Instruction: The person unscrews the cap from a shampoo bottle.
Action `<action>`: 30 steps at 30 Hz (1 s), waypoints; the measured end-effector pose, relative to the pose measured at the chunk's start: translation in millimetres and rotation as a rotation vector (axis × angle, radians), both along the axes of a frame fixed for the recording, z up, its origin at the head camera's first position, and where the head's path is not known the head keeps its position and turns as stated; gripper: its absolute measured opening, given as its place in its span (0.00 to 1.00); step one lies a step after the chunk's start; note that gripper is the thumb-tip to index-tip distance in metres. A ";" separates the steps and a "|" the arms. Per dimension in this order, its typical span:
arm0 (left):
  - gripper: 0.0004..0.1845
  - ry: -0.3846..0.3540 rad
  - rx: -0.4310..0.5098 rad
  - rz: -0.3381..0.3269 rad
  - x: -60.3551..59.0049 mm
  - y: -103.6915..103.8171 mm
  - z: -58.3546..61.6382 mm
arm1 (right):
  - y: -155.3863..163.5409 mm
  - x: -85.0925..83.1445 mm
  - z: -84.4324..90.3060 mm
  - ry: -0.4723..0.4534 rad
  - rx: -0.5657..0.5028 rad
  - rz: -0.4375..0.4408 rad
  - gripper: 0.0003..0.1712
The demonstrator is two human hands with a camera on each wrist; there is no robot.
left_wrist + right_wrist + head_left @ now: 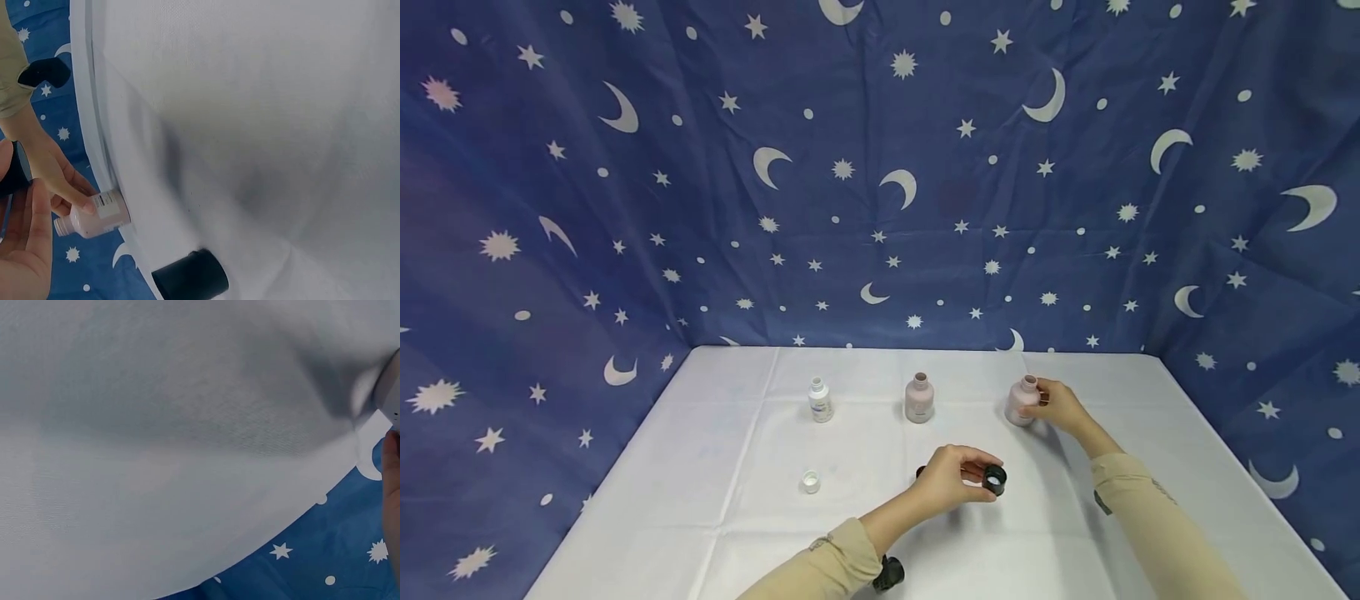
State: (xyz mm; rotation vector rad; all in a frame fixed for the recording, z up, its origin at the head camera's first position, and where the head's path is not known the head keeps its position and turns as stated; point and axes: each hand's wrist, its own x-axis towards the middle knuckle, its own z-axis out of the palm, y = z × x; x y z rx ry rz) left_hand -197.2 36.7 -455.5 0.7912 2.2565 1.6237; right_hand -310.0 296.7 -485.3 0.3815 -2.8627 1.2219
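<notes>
Black cap (pixel 995 479) pinched by left hand (pixel 951 483); right hand (pixel 1056 406) grips pink bottle (pixel 1021 402).

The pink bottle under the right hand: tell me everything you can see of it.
The pink bottle is small and round-shouldered, pale pink, probably plastic, with a short open neck and no cap. It stands upright on the white tablecloth, rightmost of three bottles. The right hand grips its side; the left wrist view shows a label under the fingers.

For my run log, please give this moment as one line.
left hand: holds black cap | right hand: grips right pink bottle, uncapped | table: middle pink bottle, white bottle, white cap
</notes>
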 end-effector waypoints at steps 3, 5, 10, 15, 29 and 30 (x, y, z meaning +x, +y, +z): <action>0.21 -0.027 0.008 -0.010 -0.4 7.1 -0.2 | -0.3 0.2 -1.8 0.032 -0.045 0.010 0.31; 0.21 -0.060 0.011 -0.020 -0.5 12.0 -1.5 | -0.5 0.2 -3.4 0.045 -0.055 0.015 0.30; 0.21 -0.058 -0.013 -0.054 0.0 24.6 -6.4 | -1.3 0.1 -7.2 0.039 -0.050 0.044 0.31; 0.20 0.003 -0.032 -0.068 -2.7 38.8 -11.0 | 0.6 -0.7 -7.5 0.031 -0.056 0.040 0.30; 0.18 0.020 -0.044 0.048 -16.4 74.4 -24.2 | 1.2 -0.9 -4.5 0.003 -0.037 0.033 0.31; 0.18 0.028 -0.062 0.055 -17.4 76.1 -25.2 | 0.9 -0.9 -4.5 0.003 -0.040 0.035 0.31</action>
